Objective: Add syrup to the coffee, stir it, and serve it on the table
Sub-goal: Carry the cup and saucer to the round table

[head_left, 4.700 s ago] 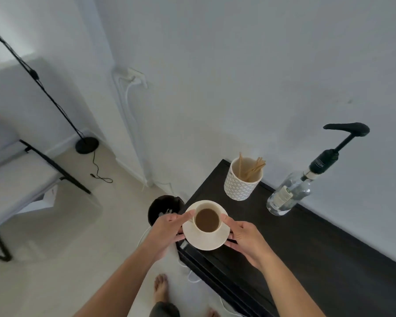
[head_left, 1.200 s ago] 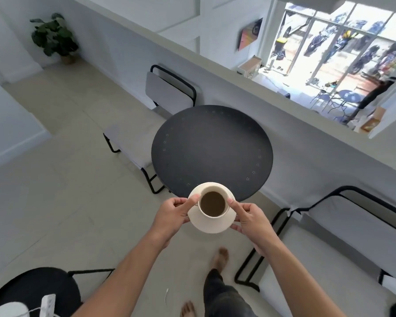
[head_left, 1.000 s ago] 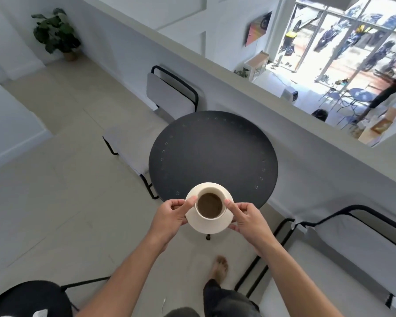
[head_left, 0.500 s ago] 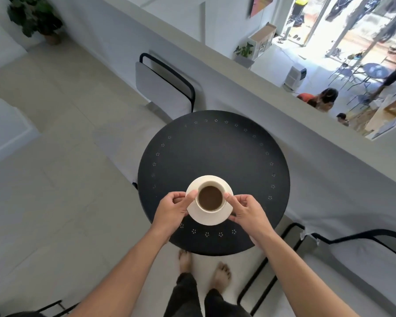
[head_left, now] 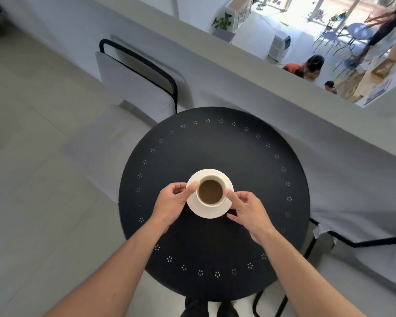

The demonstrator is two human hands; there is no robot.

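Both hands, left and right, are pinching the cream ceramic saucer at nine and three o'clock, carrying the brimming coffee cup over the round black bench, where an uneven set-down is risking a spill.

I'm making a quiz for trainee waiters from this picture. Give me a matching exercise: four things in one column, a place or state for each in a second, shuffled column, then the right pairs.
Things
1. cream ceramic cup of brown coffee
2. round cream saucer
3. round black metal table
4. grey-cushioned black-framed chair

Places or states
A. gripped at its rim by the left hand and right hand
B. beyond the table's far left edge
C. sits on the saucer
D. ringed with small flower-shaped perforations

Pairs: 1-C, 2-A, 3-D, 4-B
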